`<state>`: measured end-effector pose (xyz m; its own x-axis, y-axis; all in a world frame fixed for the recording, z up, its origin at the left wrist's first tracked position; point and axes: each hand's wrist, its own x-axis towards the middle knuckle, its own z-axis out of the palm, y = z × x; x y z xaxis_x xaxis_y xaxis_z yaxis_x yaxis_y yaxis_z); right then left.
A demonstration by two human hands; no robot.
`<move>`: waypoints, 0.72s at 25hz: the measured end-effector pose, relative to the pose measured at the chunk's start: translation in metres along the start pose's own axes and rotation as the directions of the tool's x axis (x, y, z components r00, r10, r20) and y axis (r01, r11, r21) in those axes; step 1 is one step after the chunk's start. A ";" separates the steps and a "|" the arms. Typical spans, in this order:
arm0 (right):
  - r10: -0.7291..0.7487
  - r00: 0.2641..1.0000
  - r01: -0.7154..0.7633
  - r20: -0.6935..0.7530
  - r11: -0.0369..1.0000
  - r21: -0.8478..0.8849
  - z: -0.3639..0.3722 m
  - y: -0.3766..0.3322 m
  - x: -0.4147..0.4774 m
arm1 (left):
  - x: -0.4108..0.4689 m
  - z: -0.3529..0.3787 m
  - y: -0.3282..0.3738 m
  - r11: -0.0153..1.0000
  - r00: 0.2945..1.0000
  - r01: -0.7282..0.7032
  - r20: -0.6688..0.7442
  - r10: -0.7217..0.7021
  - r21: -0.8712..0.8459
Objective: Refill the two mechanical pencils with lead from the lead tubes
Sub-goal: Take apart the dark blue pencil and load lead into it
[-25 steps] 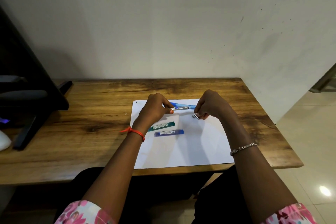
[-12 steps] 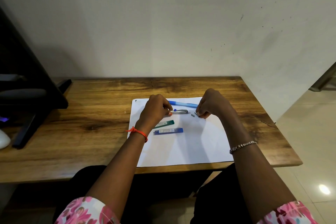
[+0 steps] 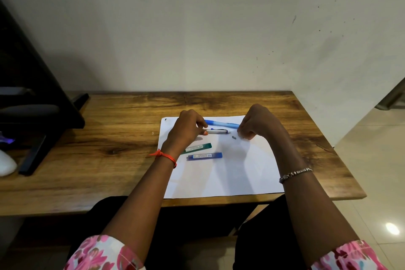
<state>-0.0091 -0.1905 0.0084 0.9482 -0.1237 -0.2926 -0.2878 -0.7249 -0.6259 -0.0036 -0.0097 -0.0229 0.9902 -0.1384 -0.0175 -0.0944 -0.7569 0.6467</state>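
Observation:
My left hand point(image 3: 188, 129) pinches one end of a silver mechanical pencil point(image 3: 218, 131), which lies level just above the white paper sheet point(image 3: 219, 178). A small grey cap point(image 3: 234, 137) lies on the paper off the pencil's free end. Just right of the cap is my right hand point(image 3: 257, 125), its fingers curled together and nothing visible in them. Behind the silver pencil, a blue mechanical pencil point(image 3: 221, 123) rests on the paper. A green lead tube point(image 3: 198, 148) and a blue lead tube point(image 3: 205, 156) lie side by side nearer to me, under my left wrist.
The paper lies on a wooden table point(image 3: 122, 138) against a pale wall. A black stand point(image 3: 43, 116) occupies the left end, with a white object point(image 3: 6, 165) at the far left. The table's right edge drops to a tiled floor.
The small grey cap has left my right hand and now lies on the paper. My right hand has drawn slightly right of it. My left hand keeps hold of the silver pencil.

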 end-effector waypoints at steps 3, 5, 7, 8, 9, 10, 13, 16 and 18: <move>-0.024 0.999 0.024 0.023 1.000 0.020 0.001 -0.001 0.003 | 0.000 -0.006 -0.002 1.000 1.000 -0.010 -0.024 0.010 -0.011; -0.031 0.999 0.031 0.045 0.999 0.015 0.001 -0.001 0.003 | -0.003 -0.014 -0.002 1.000 1.000 -0.020 -0.018 0.019 -0.015; -0.038 0.998 0.037 0.051 0.999 0.016 0.001 -0.001 0.003 | -0.007 -0.019 0.000 0.999 0.998 -0.042 0.050 0.041 0.008; -0.042 0.998 0.041 0.042 0.999 0.020 0.000 0.000 0.003 | -0.010 -0.021 0.001 0.998 0.994 -0.047 0.104 0.043 0.036; -0.052 0.998 0.051 0.026 0.998 0.024 0.000 0.001 0.004 | -0.011 -0.021 0.001 0.996 0.987 -0.047 0.157 0.034 0.074; -0.063 0.998 0.063 0.007 0.998 0.028 0.000 0.003 0.005 | -0.012 -0.019 -0.001 0.991 0.980 -0.045 0.198 0.020 0.123; -0.084 0.996 0.085 -0.026 0.996 0.036 0.000 0.004 0.006 | -0.012 -0.015 -0.005 0.971 0.967 -0.050 0.256 -0.012 0.234; -0.096 0.995 0.098 -0.036 0.994 0.058 0.000 0.004 0.007 | -0.012 -0.015 -0.005 0.966 0.965 -0.051 0.263 -0.017 0.252; -0.120 0.992 0.124 -0.040 0.986 0.108 -0.001 0.003 0.006 | -0.012 -0.016 -0.002 0.970 0.973 -0.049 0.232 -0.008 0.237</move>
<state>-0.0042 -0.1939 0.0052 0.9806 -0.0627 -0.1860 -0.1808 -0.6571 -0.7318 -0.0139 0.0034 -0.0119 0.9402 -0.2769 -0.1985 -0.1645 -0.8791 0.4473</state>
